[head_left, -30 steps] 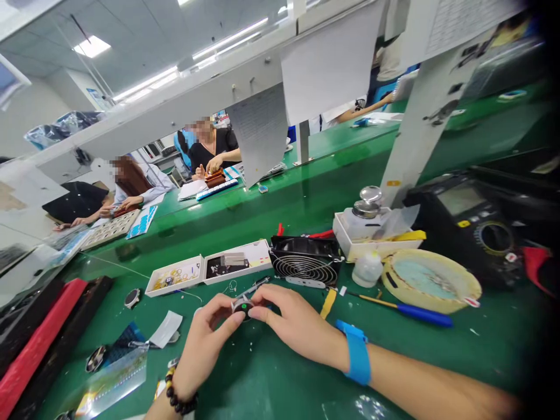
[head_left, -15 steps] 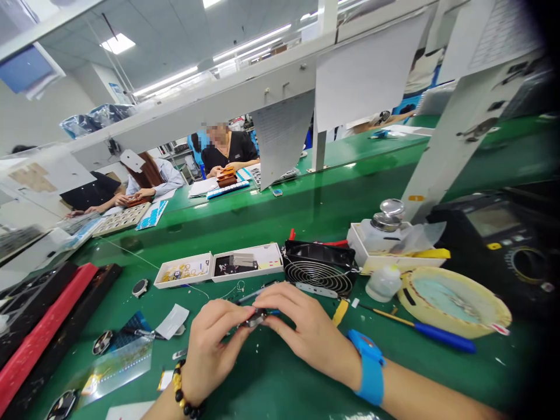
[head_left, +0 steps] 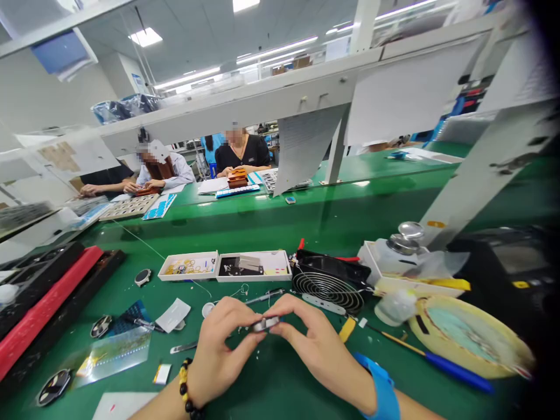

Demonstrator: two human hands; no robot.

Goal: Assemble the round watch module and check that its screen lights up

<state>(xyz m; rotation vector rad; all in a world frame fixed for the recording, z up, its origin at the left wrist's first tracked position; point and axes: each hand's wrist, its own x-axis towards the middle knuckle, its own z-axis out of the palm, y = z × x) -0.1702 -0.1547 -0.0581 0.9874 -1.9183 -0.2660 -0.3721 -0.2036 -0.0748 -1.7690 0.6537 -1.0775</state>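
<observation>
Between both hands, over the green bench, is a small silver-grey watch case (head_left: 265,324), seen nearly edge-on. My left hand (head_left: 223,344) pinches its left end with thumb and fingertips. At the other end, the thumb and fingers of my right hand (head_left: 306,341) grip it too. Fingers cover part of the case, so its face is not visible. Just behind the hands lies a grey pen-like tool (head_left: 265,296). A flat metal strip (head_left: 184,348) lies left of my left hand, near a small silver battery-like piece (head_left: 162,374).
Two white trays (head_left: 254,279) of small parts stand behind the hands, beside a black fan (head_left: 330,283). To the right are a yellow dish (head_left: 470,335) and a blue-handled brush (head_left: 459,372). Watch pieces (head_left: 55,386) and a clear film sheet (head_left: 114,357) lie left. Co-workers sit across.
The view has shifted, so the bench appears moved. The held watch case has tilted and now shows its silver edge more plainly. Both hands keep their grip.
</observation>
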